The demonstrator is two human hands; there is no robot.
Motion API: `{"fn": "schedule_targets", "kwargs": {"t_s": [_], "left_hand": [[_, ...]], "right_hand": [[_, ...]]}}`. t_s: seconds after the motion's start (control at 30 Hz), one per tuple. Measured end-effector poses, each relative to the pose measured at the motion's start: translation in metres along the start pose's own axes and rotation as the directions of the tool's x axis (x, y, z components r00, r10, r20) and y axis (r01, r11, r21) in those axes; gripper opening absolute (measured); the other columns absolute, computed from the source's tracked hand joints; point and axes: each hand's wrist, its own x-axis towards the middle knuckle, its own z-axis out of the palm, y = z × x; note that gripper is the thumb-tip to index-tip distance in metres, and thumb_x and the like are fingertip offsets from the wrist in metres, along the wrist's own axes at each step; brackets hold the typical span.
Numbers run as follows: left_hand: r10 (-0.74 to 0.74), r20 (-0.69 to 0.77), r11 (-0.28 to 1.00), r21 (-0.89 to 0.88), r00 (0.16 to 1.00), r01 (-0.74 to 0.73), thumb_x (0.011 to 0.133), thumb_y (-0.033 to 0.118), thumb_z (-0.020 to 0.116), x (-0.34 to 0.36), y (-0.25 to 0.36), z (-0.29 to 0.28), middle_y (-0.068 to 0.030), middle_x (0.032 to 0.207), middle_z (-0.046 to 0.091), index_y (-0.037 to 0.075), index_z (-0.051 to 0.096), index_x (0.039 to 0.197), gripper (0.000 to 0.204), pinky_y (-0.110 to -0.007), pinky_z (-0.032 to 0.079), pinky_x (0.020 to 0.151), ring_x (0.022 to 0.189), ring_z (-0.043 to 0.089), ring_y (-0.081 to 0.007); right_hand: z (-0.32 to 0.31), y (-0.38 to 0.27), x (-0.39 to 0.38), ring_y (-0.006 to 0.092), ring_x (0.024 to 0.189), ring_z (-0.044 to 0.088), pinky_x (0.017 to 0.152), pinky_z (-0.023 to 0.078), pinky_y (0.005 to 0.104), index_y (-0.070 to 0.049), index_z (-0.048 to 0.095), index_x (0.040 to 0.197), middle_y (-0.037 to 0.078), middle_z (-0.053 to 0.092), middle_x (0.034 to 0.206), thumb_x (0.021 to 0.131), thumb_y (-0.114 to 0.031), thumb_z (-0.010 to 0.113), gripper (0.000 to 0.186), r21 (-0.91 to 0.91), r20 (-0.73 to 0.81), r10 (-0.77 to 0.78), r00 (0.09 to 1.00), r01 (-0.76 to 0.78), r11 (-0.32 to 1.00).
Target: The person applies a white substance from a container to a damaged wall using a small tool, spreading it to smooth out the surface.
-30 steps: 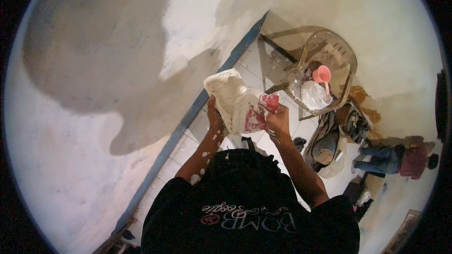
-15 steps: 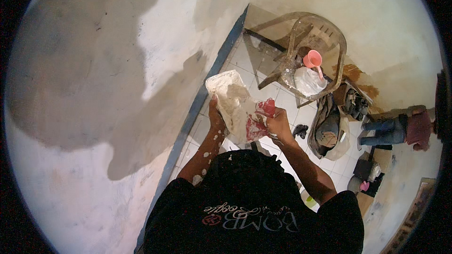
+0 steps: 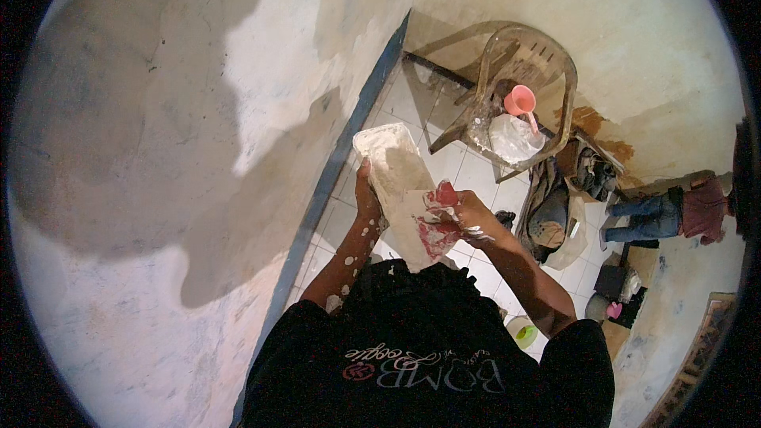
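Observation:
A long pale tray (image 3: 390, 162) coated with whitish paste is held in my left hand (image 3: 365, 202), with fingers closed along its left side; white spots speckle that forearm. My right hand (image 3: 472, 218) is closed on a paste-smeared red scraper (image 3: 436, 238), whose broad blade lies over the lower part of the tray. Some white paste is on that hand's fingers and wrist.
A plaster wall (image 3: 119, 158) is on my left. Ahead stands a dirty chair (image 3: 539, 63) holding a pink dipper (image 3: 519, 99) and plastic bag (image 3: 515, 139). Sacks and bags (image 3: 547, 222), a green-rimmed bucket (image 3: 523, 333) and another person (image 3: 666, 210) are at the right.
My right hand and the scraper have moved downward along the tray, and the tray has shifted slightly right. The chair and surroundings appear further up and left as my view moves.

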Motion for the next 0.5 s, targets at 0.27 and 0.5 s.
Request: {"fn": "schedule_targets", "kwargs": {"t_s": [0.27, 0.5], "left_hand": [[-0.052, 0.005, 0.982, -0.183, 0.999, 0.052, 0.080, 0.047, 0.041, 0.004, -0.030, -0.037, -0.0149, 0.113, 0.050, 0.005, 0.037, 0.122, 0.059, -0.041, 0.043, 0.086, 0.100, 0.051, -0.0290], [0.005, 0.027, 0.995, -0.102, 1.000, -0.002, 0.074, 0.048, 0.045, -0.013, -0.042, -0.011, -0.0159, 0.116, 0.045, 0.004, 0.031, 0.126, 0.070, -0.042, 0.040, 0.089, 0.104, 0.048, -0.0309]], "right_hand": [[-0.033, -0.042, 0.010, 0.0182, 0.073, 0.060, 0.059, 0.047, 0.0270, 0.009, 0.056, 0.098, 0.013, 0.063, 0.089, 0.075, -0.010, 0.056, 0.030, 0.169, -0.217, 0.103, 0.971, -0.066, 0.983], [-0.010, -0.075, 0.011, 0.0298, 0.067, 0.061, 0.060, 0.049, 0.0354, -0.002, 0.064, 0.091, 0.019, 0.061, 0.078, 0.064, -0.006, 0.056, 0.028, -0.741, -0.324, -0.361, 0.875, 0.003, 0.671]]}}
